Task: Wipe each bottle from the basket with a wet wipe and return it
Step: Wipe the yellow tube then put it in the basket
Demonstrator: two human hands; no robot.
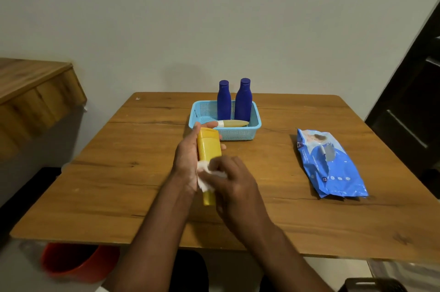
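Here the left hand (188,156) grips the yellow bottle (208,148) above the wooden table (119,172), fingers curled round its far side. The right hand (234,184) pinches a white wet wipe (204,176) against the bottle's near part. The blue basket (238,133) sits just beyond.

A yellow bottle (208,148) with a flat cap is held above the wooden table, cap pointing away toward the basket, a crumpled white wet wipe (205,176) wrapped round its lower part. The light blue mesh basket (238,133) sits just beyond; in it stand two dark blue bottles (223,102) (243,101) side by side (both upright, capped), with a tan tube (234,123) lying flat before them.
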